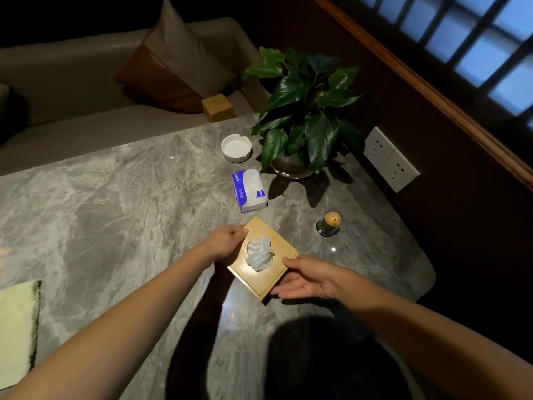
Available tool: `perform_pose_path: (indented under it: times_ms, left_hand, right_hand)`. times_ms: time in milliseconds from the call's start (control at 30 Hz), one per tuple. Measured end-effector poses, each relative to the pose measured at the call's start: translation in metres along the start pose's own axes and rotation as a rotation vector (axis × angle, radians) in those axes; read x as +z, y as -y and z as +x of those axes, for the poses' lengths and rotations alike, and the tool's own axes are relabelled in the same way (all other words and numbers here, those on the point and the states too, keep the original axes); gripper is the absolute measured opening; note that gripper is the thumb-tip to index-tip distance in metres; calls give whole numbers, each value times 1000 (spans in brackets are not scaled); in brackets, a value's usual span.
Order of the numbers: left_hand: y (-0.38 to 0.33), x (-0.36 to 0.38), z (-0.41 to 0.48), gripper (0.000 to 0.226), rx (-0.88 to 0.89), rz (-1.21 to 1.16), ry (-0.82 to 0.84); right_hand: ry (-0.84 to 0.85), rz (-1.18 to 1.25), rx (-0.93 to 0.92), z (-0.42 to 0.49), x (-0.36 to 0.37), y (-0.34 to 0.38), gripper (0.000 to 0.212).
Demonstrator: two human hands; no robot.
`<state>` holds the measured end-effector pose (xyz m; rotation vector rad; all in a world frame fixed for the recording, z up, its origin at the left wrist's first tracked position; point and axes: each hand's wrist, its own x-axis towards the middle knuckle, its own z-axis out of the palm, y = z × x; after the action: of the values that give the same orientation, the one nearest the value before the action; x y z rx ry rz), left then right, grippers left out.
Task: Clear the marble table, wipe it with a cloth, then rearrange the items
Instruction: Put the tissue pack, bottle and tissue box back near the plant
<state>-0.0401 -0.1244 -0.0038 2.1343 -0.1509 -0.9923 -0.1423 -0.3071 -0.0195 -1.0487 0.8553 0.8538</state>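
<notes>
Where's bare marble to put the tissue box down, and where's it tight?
Widest free patch: the marble between the green cloth and the tissue pack, left of the wooden tissue box. Smaller patch: between that box and the table's rounded right corner, nearer than the toothpick holder. Crowded: far right, where ashtray, pack and potted plant cluster.

Bare forearms; left hand (226, 241), right hand (306, 280)

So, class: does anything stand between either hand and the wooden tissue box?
Nothing visible does. The left hand grips the wooden tissue box at its far left corner and the right hand holds its near right edge; the tissue pack lies beyond, apart.
</notes>
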Motion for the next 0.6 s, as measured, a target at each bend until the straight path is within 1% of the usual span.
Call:
perform_pose_path:
  times_ms: [67, 167, 233, 367, 467, 600]
  left_hand:
    - [-15, 0, 17, 37, 30, 96, 7]
    - [-34, 2, 36, 39, 37, 244, 42]
    - [-43, 5, 45, 41, 28, 295, 74]
    - [-56, 7, 62, 42, -3, 274, 121]
    - [-64, 10, 73, 38, 39, 282, 137]
    - [-64, 12, 80, 37, 49, 216, 125]
  right_hand:
    - [-20, 140, -6, 3, -2, 1, 32]
    - [-22, 321, -13, 5, -4, 3, 21]
    - [-23, 397, 19, 4, -6, 6, 22]
    - [-38, 521, 74, 10, -9, 13, 34]
    - [-59, 612, 53, 14, -7, 17, 32]
    - [-57, 627, 46, 18, -9, 17, 34]
